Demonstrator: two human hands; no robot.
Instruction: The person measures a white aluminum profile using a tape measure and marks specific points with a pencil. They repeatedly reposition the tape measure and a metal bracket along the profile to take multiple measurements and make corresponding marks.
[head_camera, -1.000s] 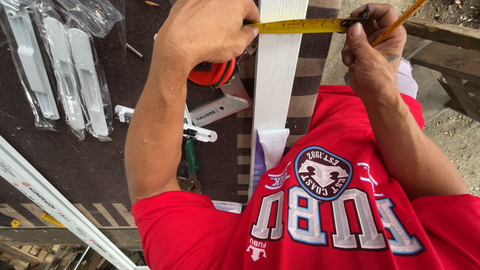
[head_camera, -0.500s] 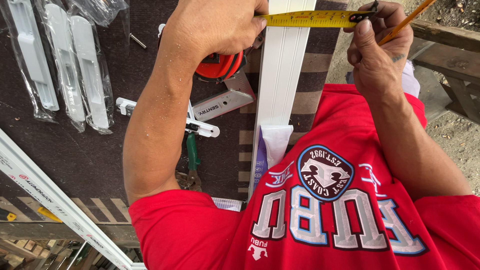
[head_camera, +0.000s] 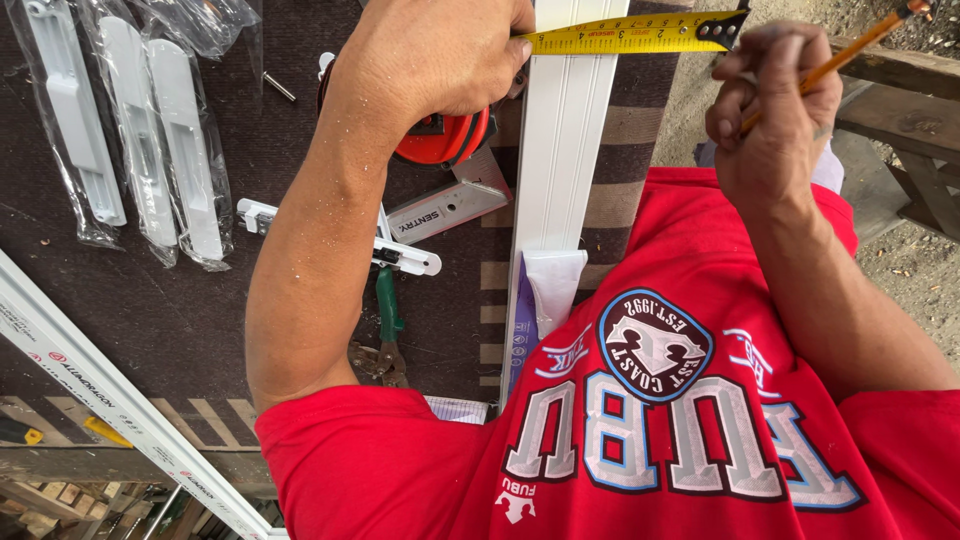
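Right hand (head_camera: 775, 120) lifted off tape, pinching pencil (head_camera: 850, 45) | left hand (head_camera: 440, 55) clamps yellow tape (head_camera: 625, 35) across white trim (head_camera: 565, 150), frame top | measured; mark unseen.

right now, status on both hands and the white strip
Left hand pins yellow tape measure across white strip. Right hand grips pencil, clear of the strip. Red tape case and white brackets lie beside it, nothing on the strip.
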